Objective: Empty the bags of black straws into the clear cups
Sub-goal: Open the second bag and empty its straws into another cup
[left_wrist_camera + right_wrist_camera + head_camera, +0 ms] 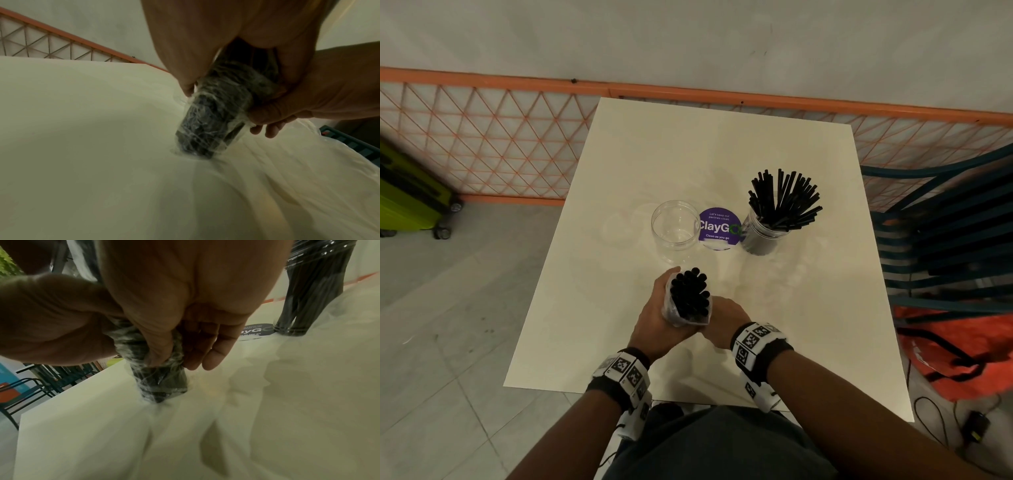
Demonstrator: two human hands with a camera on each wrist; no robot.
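Note:
A bundle of black straws in a clear plastic wrapper stands upright with its bottom end on the white table. My left hand and right hand both grip it from either side. In the left wrist view the wrapped bundle touches the tabletop below my fingers. In the right wrist view my thumb and fingers curl round the bundle. An empty clear jar stands beyond the bundle. To its right a second clear jar holds several loose black straws.
A round purple sticker lies on the table between the jars. An orange lattice fence runs behind the table. A dark slatted chair with an orange bag stands at the right, a green suitcase at the left.

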